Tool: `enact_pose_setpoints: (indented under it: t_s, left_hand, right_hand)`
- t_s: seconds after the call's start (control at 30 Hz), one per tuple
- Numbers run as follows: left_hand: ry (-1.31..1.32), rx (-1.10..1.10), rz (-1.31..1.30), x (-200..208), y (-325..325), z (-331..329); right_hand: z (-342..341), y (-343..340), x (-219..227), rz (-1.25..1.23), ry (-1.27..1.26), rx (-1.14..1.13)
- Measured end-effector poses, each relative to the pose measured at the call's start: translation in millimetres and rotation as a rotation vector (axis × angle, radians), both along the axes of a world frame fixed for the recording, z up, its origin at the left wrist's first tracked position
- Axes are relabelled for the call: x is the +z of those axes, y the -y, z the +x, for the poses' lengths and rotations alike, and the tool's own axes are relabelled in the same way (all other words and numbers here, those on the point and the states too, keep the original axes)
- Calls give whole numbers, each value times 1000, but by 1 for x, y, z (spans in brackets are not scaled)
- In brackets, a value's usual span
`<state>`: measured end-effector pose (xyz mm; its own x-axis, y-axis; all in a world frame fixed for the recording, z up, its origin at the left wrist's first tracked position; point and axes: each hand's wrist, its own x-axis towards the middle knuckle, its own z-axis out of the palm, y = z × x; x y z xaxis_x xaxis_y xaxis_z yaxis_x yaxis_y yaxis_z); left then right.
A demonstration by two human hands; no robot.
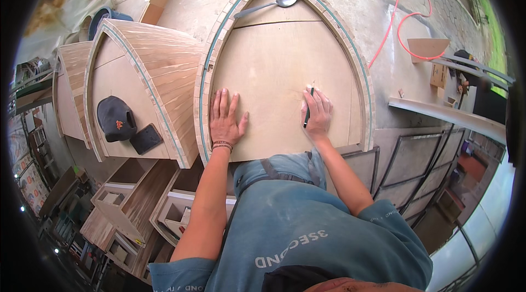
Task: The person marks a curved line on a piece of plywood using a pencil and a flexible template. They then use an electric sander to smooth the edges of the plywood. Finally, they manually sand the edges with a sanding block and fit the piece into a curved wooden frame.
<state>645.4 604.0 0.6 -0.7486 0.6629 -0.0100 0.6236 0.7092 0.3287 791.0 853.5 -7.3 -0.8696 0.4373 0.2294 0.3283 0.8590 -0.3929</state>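
In front of me lies a boat-shaped wooden piece with a pale plywood panel (274, 67) inside a pointed, curved rim (204, 94) that carries a green stripe. My left hand (226, 119) rests flat on the panel near the left rim, its fingers stretched out and nothing in it. On the right part of the panel, my right hand (318, 114) is closed around a dark pencil (307, 115), whose thin pointed tip shows above the fingers. At the panel's far, pointed end lies a metal spoon (286, 0), its handle toward the left.
To the left stands a similar wooden piece (159, 45), with a black cap (116, 119) and a dark phone (146, 139) on it. A blue bucket (112, 16) is behind. An orange hose (401, 23) curls on the ground at right. Dark metal frames (408, 157) lie nearer.
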Motion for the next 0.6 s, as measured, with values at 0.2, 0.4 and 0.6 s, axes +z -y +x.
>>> enact_pose_setpoints:
  t_s: [0.2, 0.4, 0.6]
  left_hand:
    - [-11, 2, 18, -1, 0, 0]
    - [-19, -6, -4, 1, -2, 1]
    - [-22, -11, -16, 3, -5, 1]
  right_hand:
    - [1, 0, -2, -10, -3, -14]
    - [2, -1, -2, -23, -3, -17]
    - [1, -3, -1, -6, -12, -19]
